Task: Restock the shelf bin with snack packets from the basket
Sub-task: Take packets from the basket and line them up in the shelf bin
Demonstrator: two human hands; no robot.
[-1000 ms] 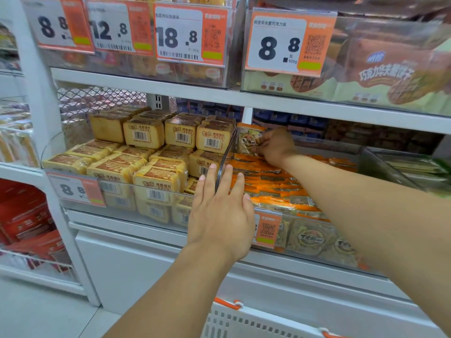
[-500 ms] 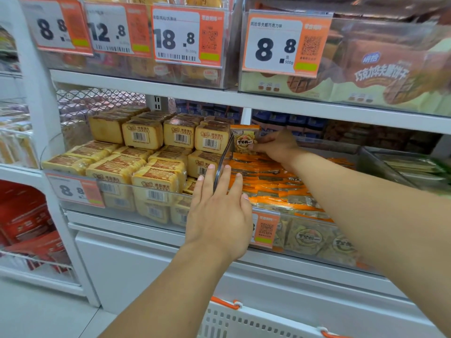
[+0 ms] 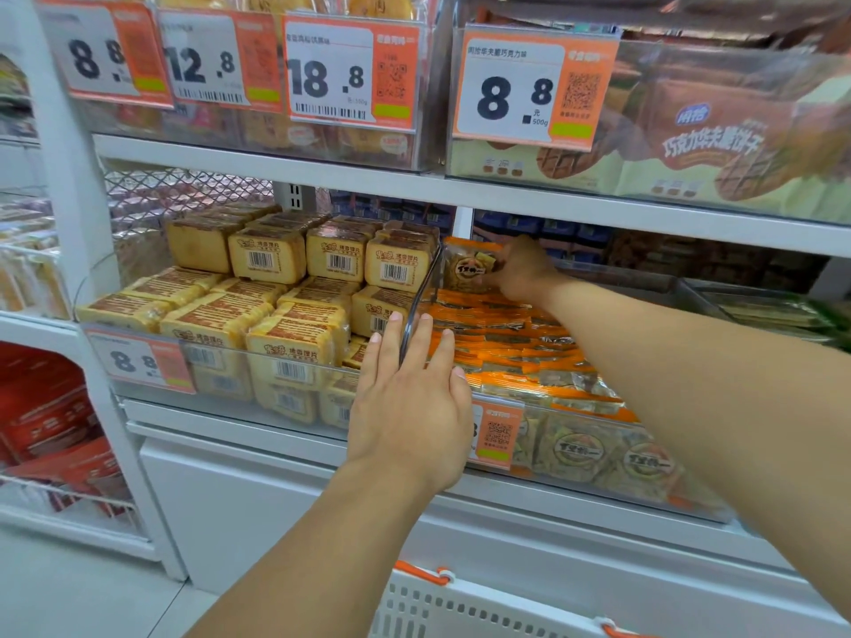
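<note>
**Standing one more packet at the back of the bin**

Gripping an orange snack packet point(image 3: 469, 268) at its right edge, our right hand point(image 3: 522, 269) holds it upright at the far end of the clear shelf bin point(image 3: 594, 485), close against the transparent divider point(image 3: 416, 310). Our left hand point(image 3: 410, 407) lies flat with straight fingers against the front end of that divider, fingers spread to either side of it, holding nothing.

Outward from the hands, the bin looks well stocked. Orange packets point(image 3: 506, 343) lie in overlapping rows from the held one forward to the front wall, and more show through that wall beside the orange price tag point(image 3: 497, 432). We judge the restocking well along, perhaps near its end. The packet in hand is not yet released, so this placement remains to finish.

Below us only the rim of the white basket point(image 3: 460, 610), with its orange handle clips, enters view. Its inside is hidden, so we cannot tell how many packets remain. The yellow cake packs point(image 3: 285, 333) left of the divider are no part of our job.
</note>
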